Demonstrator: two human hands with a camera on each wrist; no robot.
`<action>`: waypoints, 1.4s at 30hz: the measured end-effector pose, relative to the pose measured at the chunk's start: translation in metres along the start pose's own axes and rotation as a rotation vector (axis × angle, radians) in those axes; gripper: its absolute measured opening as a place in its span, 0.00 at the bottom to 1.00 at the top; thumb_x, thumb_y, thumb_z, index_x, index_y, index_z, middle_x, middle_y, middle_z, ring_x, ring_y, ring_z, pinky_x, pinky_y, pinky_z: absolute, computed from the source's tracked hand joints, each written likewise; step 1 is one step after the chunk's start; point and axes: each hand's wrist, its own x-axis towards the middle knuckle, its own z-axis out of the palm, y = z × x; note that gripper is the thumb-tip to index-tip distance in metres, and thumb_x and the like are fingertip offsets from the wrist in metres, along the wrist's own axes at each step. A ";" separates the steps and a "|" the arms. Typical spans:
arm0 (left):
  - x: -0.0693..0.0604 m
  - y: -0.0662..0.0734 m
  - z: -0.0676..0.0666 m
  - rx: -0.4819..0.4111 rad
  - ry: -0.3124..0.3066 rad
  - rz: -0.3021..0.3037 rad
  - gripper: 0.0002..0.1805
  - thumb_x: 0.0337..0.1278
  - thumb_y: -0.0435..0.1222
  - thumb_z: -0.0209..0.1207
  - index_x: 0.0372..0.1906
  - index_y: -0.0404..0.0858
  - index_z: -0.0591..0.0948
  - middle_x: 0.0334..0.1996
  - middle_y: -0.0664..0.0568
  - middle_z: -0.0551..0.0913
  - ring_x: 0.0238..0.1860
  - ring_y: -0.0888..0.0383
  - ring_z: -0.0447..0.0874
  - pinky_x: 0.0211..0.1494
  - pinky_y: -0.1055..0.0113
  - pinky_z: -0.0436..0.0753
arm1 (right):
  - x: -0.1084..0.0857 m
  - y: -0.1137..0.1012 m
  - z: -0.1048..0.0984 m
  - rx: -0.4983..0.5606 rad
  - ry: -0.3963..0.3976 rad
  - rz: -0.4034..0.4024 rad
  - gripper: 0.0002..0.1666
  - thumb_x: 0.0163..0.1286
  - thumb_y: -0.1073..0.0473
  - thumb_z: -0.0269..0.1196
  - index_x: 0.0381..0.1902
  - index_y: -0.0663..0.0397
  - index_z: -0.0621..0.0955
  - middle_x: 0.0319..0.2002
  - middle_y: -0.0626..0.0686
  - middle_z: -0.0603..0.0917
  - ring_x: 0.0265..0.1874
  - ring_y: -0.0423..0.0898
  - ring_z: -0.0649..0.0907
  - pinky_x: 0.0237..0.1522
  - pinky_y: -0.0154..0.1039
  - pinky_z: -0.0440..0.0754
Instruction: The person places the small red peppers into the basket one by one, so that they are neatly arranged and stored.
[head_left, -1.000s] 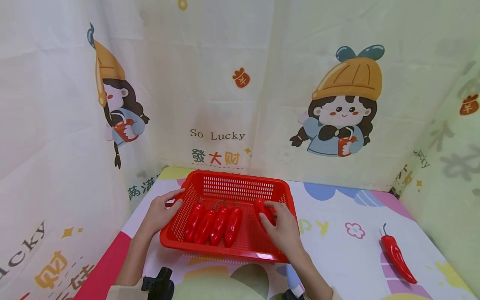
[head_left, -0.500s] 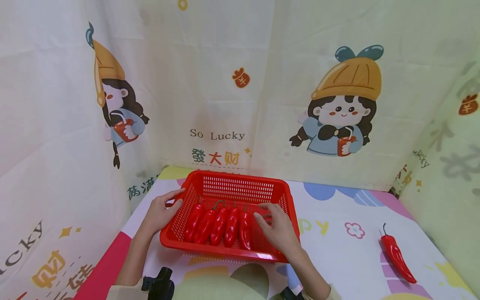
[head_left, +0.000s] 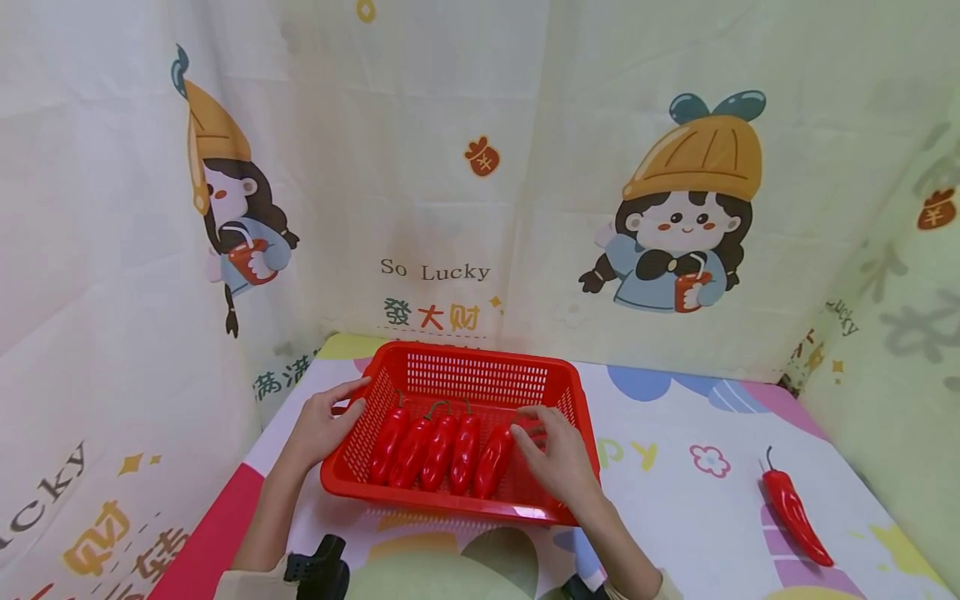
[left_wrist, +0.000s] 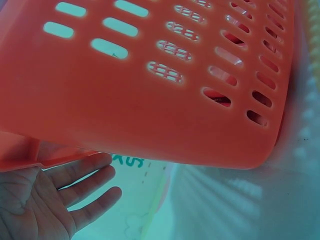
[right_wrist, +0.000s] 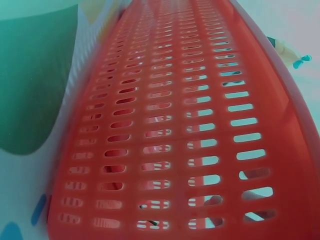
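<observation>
A red plastic basket (head_left: 465, 510) with slotted walls stands on the table. Inside, several glossy red chili peppers (head_left: 411, 450) lie side by side, their green stems toward the far wall. The rightmost chili pepper (head_left: 493, 462) leans, its top toward my right hand (head_left: 557, 457). That hand is over the basket's right part, thumb beside this pepper; contact is hard to make out. My left hand (head_left: 324, 427) rests at the basket's left rim, thumb and forefinger about its edge. In the left wrist view, the left hand's fingers (left_wrist: 90, 172) are straight and spread below the rim.
Another red chili pepper (head_left: 795, 517) lies on the patterned tabletop (head_left: 675, 517) at the right, outside the basket. Printed curtains (head_left: 525, 250) hang behind and on both sides. In the right wrist view, the basket's slotted side (right_wrist: 170, 125) fills most of the picture.
My right hand has let go of the chili pepper, now lying beside the row. Over the last half second that pepper's top has tipped right. My left hand stays at the rim.
</observation>
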 end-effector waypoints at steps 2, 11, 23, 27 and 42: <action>0.000 0.000 0.000 0.001 0.003 -0.002 0.26 0.72 0.39 0.58 0.72 0.40 0.74 0.65 0.35 0.78 0.45 0.48 0.87 0.39 0.60 0.90 | 0.000 -0.001 -0.001 0.014 0.027 -0.008 0.21 0.66 0.58 0.71 0.55 0.55 0.82 0.49 0.57 0.86 0.41 0.49 0.88 0.42 0.45 0.90; 0.000 -0.001 0.000 0.002 0.004 0.004 0.26 0.73 0.38 0.58 0.72 0.39 0.74 0.65 0.34 0.78 0.45 0.47 0.87 0.39 0.60 0.90 | -0.005 0.000 -0.007 0.098 0.168 -0.042 0.19 0.68 0.59 0.70 0.56 0.54 0.84 0.50 0.52 0.87 0.42 0.46 0.88 0.43 0.43 0.90; 0.001 0.000 0.001 0.014 0.005 0.006 0.26 0.73 0.37 0.58 0.72 0.39 0.75 0.63 0.33 0.79 0.44 0.48 0.88 0.38 0.60 0.90 | -0.017 0.014 -0.025 0.067 0.299 -0.076 0.17 0.69 0.64 0.68 0.55 0.57 0.85 0.45 0.52 0.88 0.38 0.47 0.87 0.40 0.37 0.88; 0.002 0.000 0.001 0.014 0.007 0.007 0.25 0.73 0.37 0.57 0.71 0.38 0.75 0.63 0.33 0.79 0.43 0.48 0.87 0.37 0.61 0.90 | -0.018 0.019 -0.031 0.043 0.323 -0.071 0.16 0.68 0.66 0.68 0.53 0.57 0.85 0.45 0.52 0.88 0.38 0.46 0.87 0.41 0.32 0.86; 0.002 -0.001 0.001 0.003 0.006 0.009 0.26 0.73 0.36 0.57 0.72 0.38 0.74 0.65 0.33 0.78 0.44 0.47 0.88 0.38 0.60 0.90 | -0.026 0.038 -0.046 0.001 0.406 -0.030 0.14 0.69 0.65 0.66 0.52 0.59 0.85 0.45 0.52 0.89 0.40 0.44 0.85 0.42 0.19 0.80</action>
